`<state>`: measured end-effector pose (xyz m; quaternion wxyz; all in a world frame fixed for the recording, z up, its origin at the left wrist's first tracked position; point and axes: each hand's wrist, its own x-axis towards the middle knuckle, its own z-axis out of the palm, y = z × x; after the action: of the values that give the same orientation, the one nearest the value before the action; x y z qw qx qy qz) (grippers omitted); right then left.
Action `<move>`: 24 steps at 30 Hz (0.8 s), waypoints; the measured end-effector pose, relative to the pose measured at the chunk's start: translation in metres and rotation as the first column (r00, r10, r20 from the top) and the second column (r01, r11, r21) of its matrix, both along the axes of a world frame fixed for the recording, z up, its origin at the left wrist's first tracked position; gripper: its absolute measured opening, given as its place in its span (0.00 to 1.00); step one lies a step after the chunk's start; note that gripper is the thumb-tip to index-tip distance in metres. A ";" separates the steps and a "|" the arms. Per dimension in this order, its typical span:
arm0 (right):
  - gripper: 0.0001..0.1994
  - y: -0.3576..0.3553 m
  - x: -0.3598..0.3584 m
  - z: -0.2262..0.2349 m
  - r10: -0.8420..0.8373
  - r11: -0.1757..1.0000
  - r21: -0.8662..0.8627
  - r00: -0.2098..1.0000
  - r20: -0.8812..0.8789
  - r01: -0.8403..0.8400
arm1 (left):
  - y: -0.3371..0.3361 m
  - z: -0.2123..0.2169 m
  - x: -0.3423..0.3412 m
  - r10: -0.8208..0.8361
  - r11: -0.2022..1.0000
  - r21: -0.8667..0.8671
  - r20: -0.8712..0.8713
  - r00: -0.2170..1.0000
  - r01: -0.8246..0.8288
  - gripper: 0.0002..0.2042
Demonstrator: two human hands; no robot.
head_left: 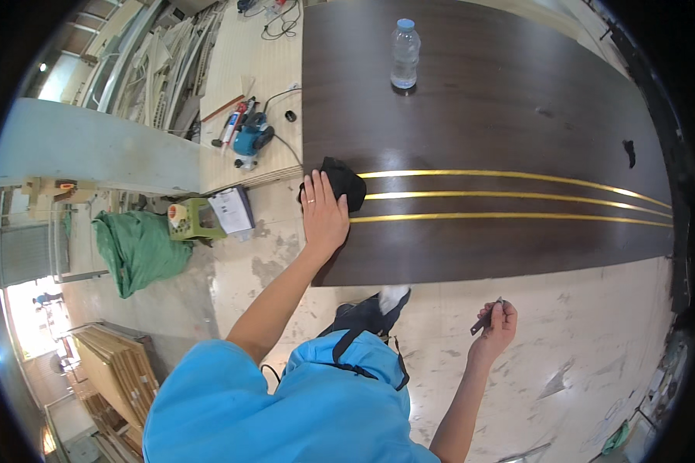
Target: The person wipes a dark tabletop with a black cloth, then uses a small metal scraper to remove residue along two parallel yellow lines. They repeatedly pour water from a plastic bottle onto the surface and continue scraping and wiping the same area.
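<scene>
A dark brown wood-grain panel (479, 123) lies before me, with three narrow gold strips (471, 195) running across it in slight curves. My left hand (324, 212) rests flat, fingers stretched, on a bunched black cloth (347, 187) at the panel's left edge, where the strips' left ends meet the cloth. Off the panel's near edge, my right hand (500, 324) is closed around a small, dark, flat tool (481, 322) that looks like a utility knife. Its far end is hidden by the fingers.
A water bottle (405, 58) stands on the panel's far part; a small black scrap (630, 153) lies at its right. On the pale workbench (262, 46) at left is a blue corded router (249, 142). A green stool (202, 219) and green sack (140, 251) occupy the floor.
</scene>
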<state>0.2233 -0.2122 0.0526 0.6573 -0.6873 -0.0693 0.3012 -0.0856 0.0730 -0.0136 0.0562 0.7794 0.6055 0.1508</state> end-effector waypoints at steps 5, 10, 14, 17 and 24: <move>0.09 0.053 0.065 0.025 0.140 0.990 -0.054 0.980 0.143 -0.134 | -0.024 0.004 0.173 -0.307 0.942 -0.053 0.259 0.916 0.331 0.36; 0.08 0.086 0.138 0.061 0.146 0.988 -0.085 0.941 0.304 -0.126 | -0.069 0.023 0.323 -0.590 0.786 -0.079 0.199 0.782 0.613 0.37; 0.10 0.094 0.187 0.054 0.212 0.976 -0.113 0.933 0.291 -0.186 | -0.059 0.020 0.285 -0.421 0.861 -0.157 0.312 0.852 0.483 0.35; 0.09 0.098 0.216 0.028 0.242 0.969 -0.113 0.945 0.219 -0.222 | -0.061 0.027 0.177 -0.073 0.989 -0.125 0.027 0.997 0.076 0.36; 0.09 0.151 0.290 -0.006 0.404 0.914 0.014 0.912 0.073 -0.406 | 0.016 0.005 0.195 0.374 0.925 -0.024 -0.103 0.922 -0.378 0.35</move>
<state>0.5132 -0.0614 0.0466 0.5879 -0.6584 -0.2370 0.4060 0.1092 0.0891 -0.0085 0.0139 0.6536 0.7490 0.1080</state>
